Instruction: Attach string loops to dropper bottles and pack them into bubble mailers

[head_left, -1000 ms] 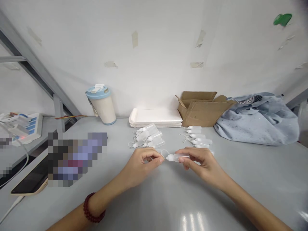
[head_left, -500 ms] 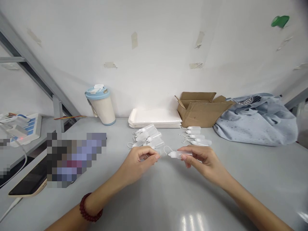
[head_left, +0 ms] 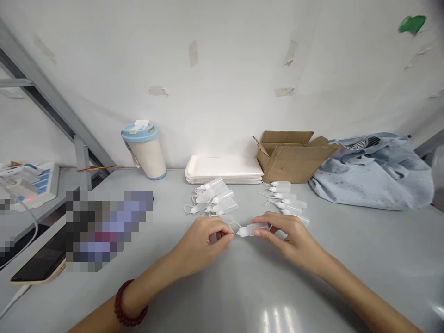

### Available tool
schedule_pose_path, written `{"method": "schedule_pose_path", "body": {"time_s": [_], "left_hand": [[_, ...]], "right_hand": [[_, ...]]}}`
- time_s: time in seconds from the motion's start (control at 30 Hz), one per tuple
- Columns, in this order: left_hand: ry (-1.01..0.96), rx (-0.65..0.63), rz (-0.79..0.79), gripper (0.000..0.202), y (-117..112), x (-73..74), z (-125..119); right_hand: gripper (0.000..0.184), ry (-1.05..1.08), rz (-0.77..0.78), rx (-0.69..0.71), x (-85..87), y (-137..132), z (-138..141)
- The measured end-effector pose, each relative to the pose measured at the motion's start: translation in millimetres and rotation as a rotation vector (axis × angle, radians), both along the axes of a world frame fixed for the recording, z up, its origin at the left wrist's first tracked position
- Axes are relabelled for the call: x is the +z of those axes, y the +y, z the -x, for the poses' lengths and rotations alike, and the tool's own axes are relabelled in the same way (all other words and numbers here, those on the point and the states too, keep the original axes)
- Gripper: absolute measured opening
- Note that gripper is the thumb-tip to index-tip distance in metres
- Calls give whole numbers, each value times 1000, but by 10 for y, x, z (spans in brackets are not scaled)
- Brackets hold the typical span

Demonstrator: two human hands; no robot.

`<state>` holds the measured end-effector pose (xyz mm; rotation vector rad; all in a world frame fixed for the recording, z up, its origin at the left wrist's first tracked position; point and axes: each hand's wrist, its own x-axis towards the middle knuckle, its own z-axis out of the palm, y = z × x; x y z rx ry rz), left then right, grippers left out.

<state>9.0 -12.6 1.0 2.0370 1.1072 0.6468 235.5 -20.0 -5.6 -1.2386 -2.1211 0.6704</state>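
While the small bottle lies level just above the middle of the table (head_left: 256, 286), its nozzle pointing left, the right hand (head_left: 272, 230) pinches its body between thumb and fingers. The left hand (head_left: 232, 235) has its fingertips closed together at the cord loop (head_left: 231, 224); whether they grip it I cannot tell. Grey surface spreads nearer, between the forearms. Farther off, a strip of tabletop separates the left pile (head_left: 217, 190) from the right pile (head_left: 293, 203). Envelopes (head_left: 225, 169) and a box (head_left: 291, 164) line the far edge.
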Motion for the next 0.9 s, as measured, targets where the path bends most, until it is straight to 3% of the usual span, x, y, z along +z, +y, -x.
{"method": "schedule_pose_path", "body": {"time_s": [0.1,0.23,0.37,0.53,0.67,0.9], "left_hand": [[-25,60,-48,18,29,19,34],[-103,234,-134,18,86,15,103],[-238,391,-192,19,150,-16,140],[-254,615,-54,29,193,-47,127],[-142,598,40,35,198,-76,100],[-97,544,-81,27,176,-96,84]], "right_hand": [[24,-34,-89,-30,-22,70,-82],[24,-52,-280,-168,-32,216,-257],[25,-109,-377,-295,-70,371,-442],[28,-209,-421,-409,-178,542,-648],[28,-262,-380,-428,-228,624,-769],[28,-323,-254,-439,-242,657,-838]]}}
